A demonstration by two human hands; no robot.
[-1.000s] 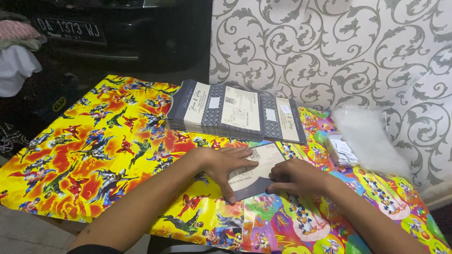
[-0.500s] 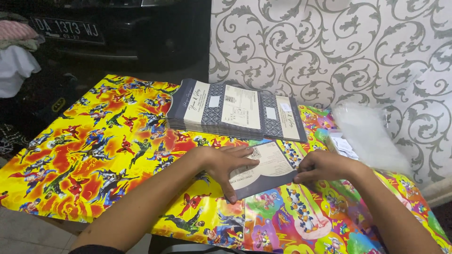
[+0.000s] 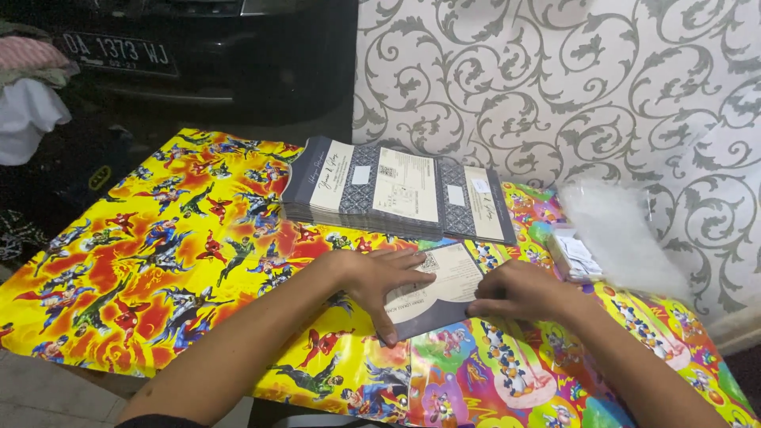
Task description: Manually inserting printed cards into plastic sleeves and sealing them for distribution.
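A folded dark grey and cream card (image 3: 445,287) lies on the bright cartoon-print table cover (image 3: 182,254). My left hand (image 3: 382,279) rests flat on the card's left part, fingers spread and pressing it down. My right hand (image 3: 517,292) lies against the card's right edge, fingers together on the fold. Just behind the card sits a stack of unfolded cards (image 3: 396,190) of the same kind, dark grey with cream panels.
A clear plastic bag pile (image 3: 622,234) and a small pack of white labels (image 3: 577,255) lie at the right by the patterned wall (image 3: 555,87). A dark vehicle front (image 3: 198,47) stands behind the table. Clothes (image 3: 28,87) hang at the far left.
My right hand went out to the card's right side half a second ago and has come back in onto its right edge. The left hand has stayed on the card.
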